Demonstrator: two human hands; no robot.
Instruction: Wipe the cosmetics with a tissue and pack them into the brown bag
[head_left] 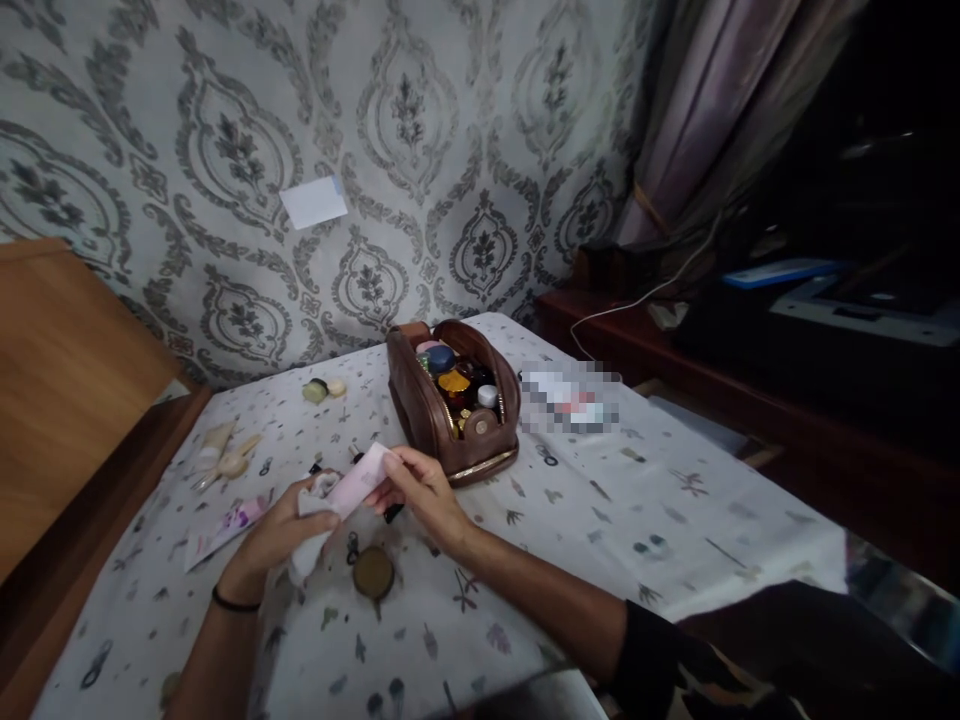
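Our left hand [281, 532] clamps cloth [304, 556] against pink tube [358, 486], right hand [426, 496] pinches its far end; slack cloth might slip.

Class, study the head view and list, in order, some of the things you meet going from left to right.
Wooden panel, purple-and-white tube, left hand, pale pink tube, brown bag, curtain.

Head cam, just above & this side of brown bag [491, 445], looks fwd/down across desk [675, 500] to wall [525, 150] behind bag.
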